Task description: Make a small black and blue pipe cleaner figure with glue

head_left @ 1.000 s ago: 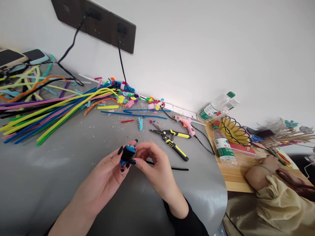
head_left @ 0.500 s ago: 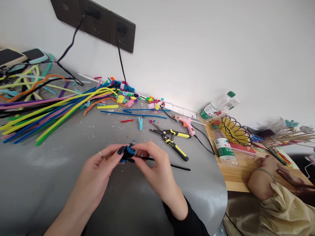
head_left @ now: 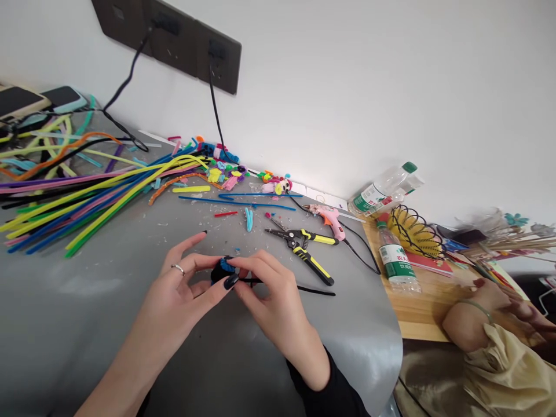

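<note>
Between my fingertips is a small wound piece of black and blue pipe cleaner (head_left: 225, 267), held above the grey table mat (head_left: 130, 301). My left hand (head_left: 180, 289) grips its left side with thumb and fingers, while the index finger stands raised. My right hand (head_left: 271, 289) pinches its right side. A loose black pipe cleaner end (head_left: 317, 291) sticks out to the right from behind my right hand. My fingers hide much of the wound piece. Beyond my right hand lie wire strippers (head_left: 306, 246) with yellow and black handles.
Many coloured pipe cleaners (head_left: 99, 202) spread over the left side. A pink glue gun (head_left: 328, 219) with a cord lies behind the strippers. Plastic bottles (head_left: 397, 260) and a yellow wire basket (head_left: 414, 231) stand at right, near another person's arm (head_left: 469, 324). Finished small figures (head_left: 278, 185) lie along the wall.
My left index finger has lifted off the wound piece, and my left thumb has slid right and down across it. The other person's arm has shifted slightly right.
</note>
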A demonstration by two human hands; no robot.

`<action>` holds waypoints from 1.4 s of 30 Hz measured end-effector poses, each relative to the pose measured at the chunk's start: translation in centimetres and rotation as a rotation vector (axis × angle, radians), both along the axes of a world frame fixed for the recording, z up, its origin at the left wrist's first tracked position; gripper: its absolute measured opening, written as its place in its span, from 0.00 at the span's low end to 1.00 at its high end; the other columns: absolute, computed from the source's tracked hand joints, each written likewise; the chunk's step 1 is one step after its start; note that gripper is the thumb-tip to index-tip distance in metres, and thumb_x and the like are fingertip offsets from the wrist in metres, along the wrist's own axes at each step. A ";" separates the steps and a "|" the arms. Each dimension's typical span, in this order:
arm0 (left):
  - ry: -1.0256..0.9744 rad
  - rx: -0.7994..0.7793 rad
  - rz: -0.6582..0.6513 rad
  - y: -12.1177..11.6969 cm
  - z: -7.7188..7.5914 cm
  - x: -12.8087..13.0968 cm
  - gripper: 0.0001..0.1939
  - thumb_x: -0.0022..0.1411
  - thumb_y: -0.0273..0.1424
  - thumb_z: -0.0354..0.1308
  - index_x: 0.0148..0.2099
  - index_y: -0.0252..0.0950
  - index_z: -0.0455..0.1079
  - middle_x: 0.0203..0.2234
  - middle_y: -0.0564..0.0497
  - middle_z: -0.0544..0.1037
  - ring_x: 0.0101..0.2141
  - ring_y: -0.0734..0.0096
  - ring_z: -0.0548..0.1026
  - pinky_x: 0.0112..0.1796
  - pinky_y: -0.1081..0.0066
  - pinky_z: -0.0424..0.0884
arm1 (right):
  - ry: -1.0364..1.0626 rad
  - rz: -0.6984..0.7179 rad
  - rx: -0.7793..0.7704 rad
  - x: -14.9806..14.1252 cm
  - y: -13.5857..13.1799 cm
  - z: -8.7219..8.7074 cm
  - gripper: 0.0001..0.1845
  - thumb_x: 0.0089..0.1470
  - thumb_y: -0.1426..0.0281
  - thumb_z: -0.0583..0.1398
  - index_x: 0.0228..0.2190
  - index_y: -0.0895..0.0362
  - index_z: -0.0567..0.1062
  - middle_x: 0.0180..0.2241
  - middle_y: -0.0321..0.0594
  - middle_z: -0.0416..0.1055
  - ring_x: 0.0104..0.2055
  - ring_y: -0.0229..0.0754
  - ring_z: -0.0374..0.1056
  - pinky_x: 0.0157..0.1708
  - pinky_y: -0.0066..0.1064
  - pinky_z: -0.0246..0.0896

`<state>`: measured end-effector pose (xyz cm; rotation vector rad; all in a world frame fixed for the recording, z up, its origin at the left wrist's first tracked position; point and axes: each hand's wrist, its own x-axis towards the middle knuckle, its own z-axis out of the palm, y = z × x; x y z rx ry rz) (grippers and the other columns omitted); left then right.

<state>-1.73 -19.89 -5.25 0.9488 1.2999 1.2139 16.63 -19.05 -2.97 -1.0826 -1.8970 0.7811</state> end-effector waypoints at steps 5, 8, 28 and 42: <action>-0.048 -0.046 -0.008 0.2 -0.2 -0.2 0.17 0.48 0.47 0.80 0.36 0.44 0.83 0.69 0.43 0.68 0.68 0.34 0.68 0.48 0.59 0.84 | -0.038 0.025 0.018 -0.1 -0.1 0.2 0.12 0.69 0.73 0.61 0.50 0.53 0.82 0.38 0.41 0.78 0.41 0.43 0.75 0.41 0.32 0.71; -0.059 -0.067 -0.005 0.1 -0.1 -0.1 0.18 0.47 0.47 0.80 0.34 0.43 0.82 0.69 0.44 0.70 0.62 0.39 0.76 0.49 0.58 0.83 | -0.047 0.040 0.005 -0.2 -0.1 0.3 0.12 0.70 0.72 0.61 0.51 0.51 0.82 0.39 0.41 0.78 0.42 0.44 0.75 0.42 0.33 0.72; -0.052 -0.036 0.037 0.4 0.8 0.0 0.23 0.49 0.56 0.77 0.38 0.45 0.88 0.42 0.45 0.83 0.42 0.56 0.78 0.33 0.71 0.76 | -0.182 0.058 0.099 0.4 -0.6 1.7 0.10 0.75 0.71 0.58 0.39 0.54 0.78 0.37 0.42 0.78 0.38 0.43 0.71 0.39 0.33 0.67; -0.043 -0.050 -0.034 0.2 0.4 -0.4 0.22 0.53 0.54 0.75 0.43 0.48 0.89 0.41 0.47 0.84 0.37 0.61 0.75 0.33 0.73 0.74 | -0.150 0.041 0.160 0.2 -0.6 1.7 0.08 0.73 0.75 0.59 0.39 0.54 0.75 0.37 0.42 0.76 0.39 0.44 0.69 0.40 0.33 0.66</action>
